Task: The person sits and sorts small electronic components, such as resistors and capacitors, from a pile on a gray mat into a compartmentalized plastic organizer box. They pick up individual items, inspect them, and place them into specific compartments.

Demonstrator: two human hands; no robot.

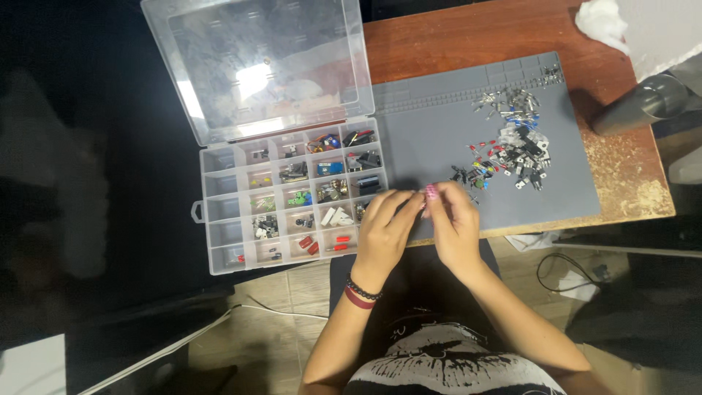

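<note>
One wooden table (pixel 512 29) carries one grey work mat (pixel 431 139), and beside it, jutting past the table's left edge, lies one clear plastic organiser box (pixel 212 219) with its single lid (pixel 263 66) thrown fully open. The box shows a grid of five columns by five rows, twenty-five compartments, most of those to the right holding small electronic parts and the left column looking bare. One dark metal cylinder (pixel 640 106) stands at the mat's right edge, and one crumpled white wad (pixel 601 20) lies at the table's far right corner. One loose heap of small components (pixel 515 143), too many and too small to count, is scattered over the right half of the mat in silver, black, red and blue. Two bare hands meet over the mat's near edge: the left hand (pixel 384 230), with two bands at the wrist, one beaded black and one dark red, and the right hand (pixel 455 227). Their fingertips are pinched together around one tiny component (pixel 426 199), held between both hands just above the mat, too small to identify.
</note>
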